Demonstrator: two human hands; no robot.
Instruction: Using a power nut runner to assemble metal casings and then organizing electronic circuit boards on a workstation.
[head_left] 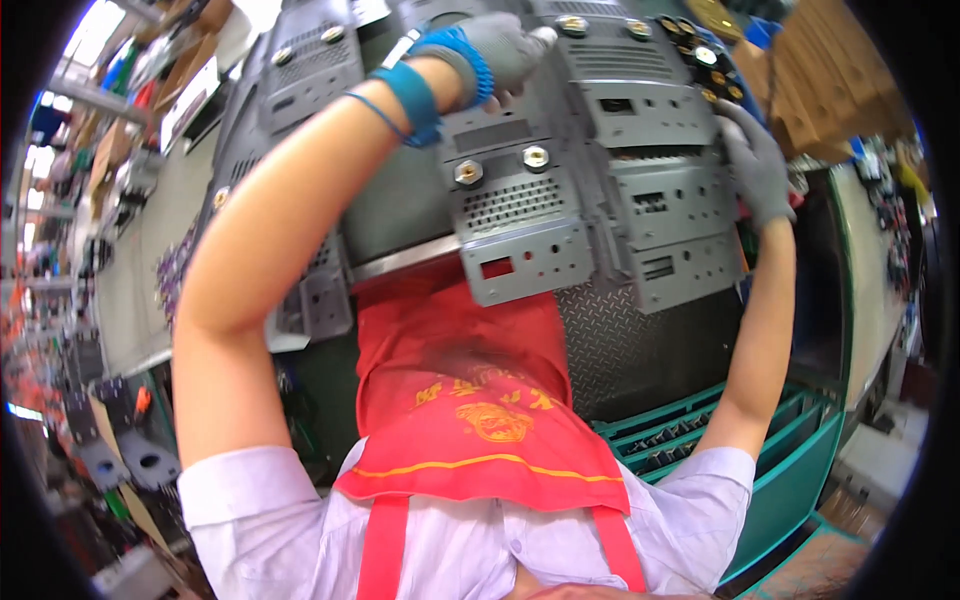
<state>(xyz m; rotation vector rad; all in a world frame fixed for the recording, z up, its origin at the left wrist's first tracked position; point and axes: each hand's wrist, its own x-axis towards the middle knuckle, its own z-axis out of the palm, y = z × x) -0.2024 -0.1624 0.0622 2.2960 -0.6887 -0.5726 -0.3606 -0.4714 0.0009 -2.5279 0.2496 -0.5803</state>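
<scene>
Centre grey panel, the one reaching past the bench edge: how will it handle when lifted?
The grey panel looks like folded sheet metal, so probably stiff. Its many perforations suggest it's fairly light for its size. Its near end overhangs the bench edge, so pushing down there might tip it.

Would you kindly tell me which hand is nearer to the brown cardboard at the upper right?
Right. The right hand is near the lower-left edge of the brown cardboard; the left hand is much farther left.
</scene>
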